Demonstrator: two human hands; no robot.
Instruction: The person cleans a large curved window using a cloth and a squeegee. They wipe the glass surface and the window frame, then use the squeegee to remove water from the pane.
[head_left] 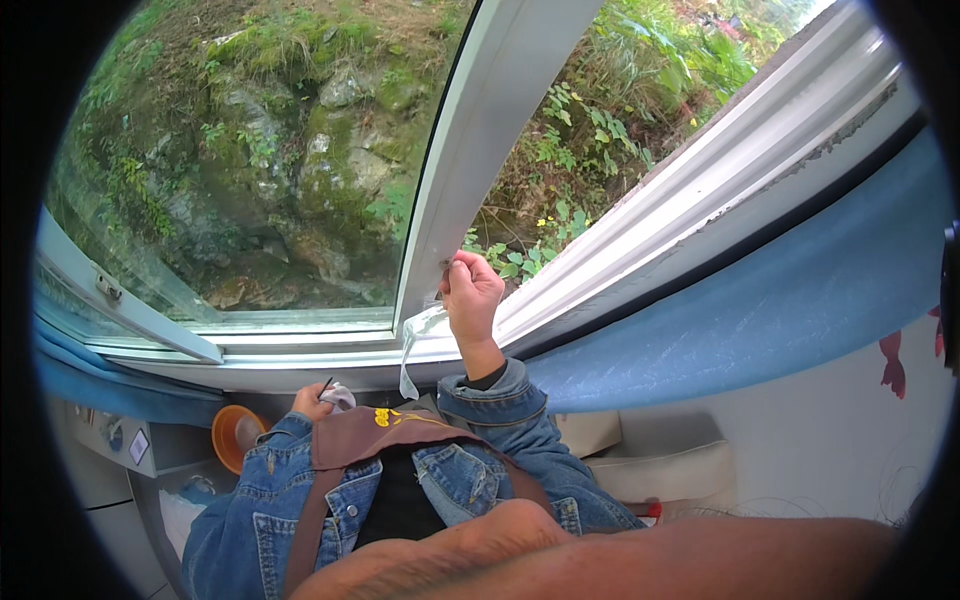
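Observation:
My right hand (pixel 472 292) is raised with its fingers pinched together at the edge of the white sliding window frame (pixel 452 190). From under its fingers hangs a limp, thin whitish strip (pixel 408 355). A small dark spot shows on the frame by the fingertips, too small to make out. Low on the left, near my waist, my left hand (pixel 311 403) is closed around a thin dark stick (pixel 326 386). A crumpled white cloth (pixel 341 397) shows beside those fingers and seems held with the stick. The rest of that grip is hidden.
An orange bucket (pixel 228 440) stands below on the left, by a grey cabinet (pixel 150 445). A white window track (pixel 640 220) runs along the opening on the right. Blue curtains (pixel 740 320) hang at both sides. A beige cushioned seat (pixel 670 475) is lower right.

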